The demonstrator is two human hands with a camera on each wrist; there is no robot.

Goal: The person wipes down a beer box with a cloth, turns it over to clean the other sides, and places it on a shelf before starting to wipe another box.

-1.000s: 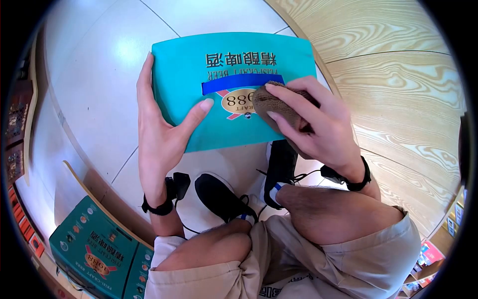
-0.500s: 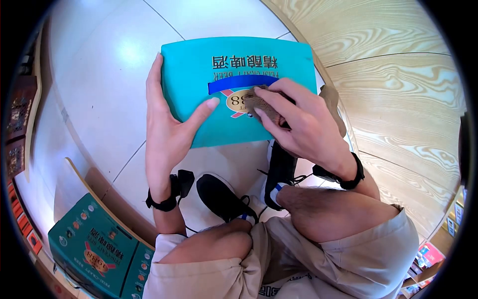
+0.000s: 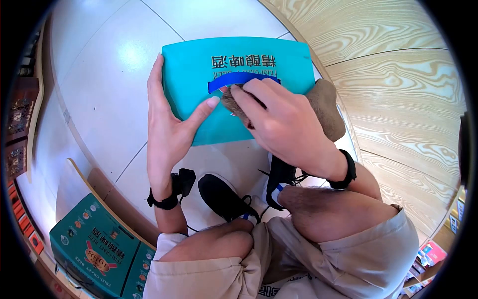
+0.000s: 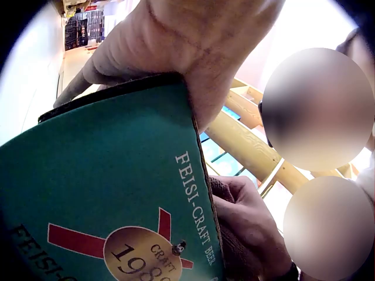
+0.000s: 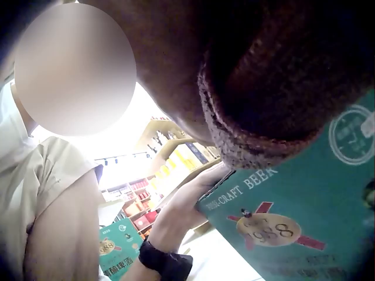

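Note:
A teal beer box with printed lettering and a round "1988" emblem stands in front of the person's feet. My left hand holds its left edge, thumb on the top face and fingers along the side. My right hand grips a brown cloth against the top, just below the blue strap handle. Another part of the cloth hangs out past the right side of that hand. Hand and cloth cover most of the emblem. In the left wrist view, the cloth shows beyond the box edge.
A second green beer box stands at the lower left beside a curved wooden edge. Pale wood panelling lies to the right. Black shoes are on the tiled floor, close below the box.
My right hand has moved left across the box top with the cloth, from the right of the emblem to over it. The box and left hand shifted slightly right in view, then stayed.

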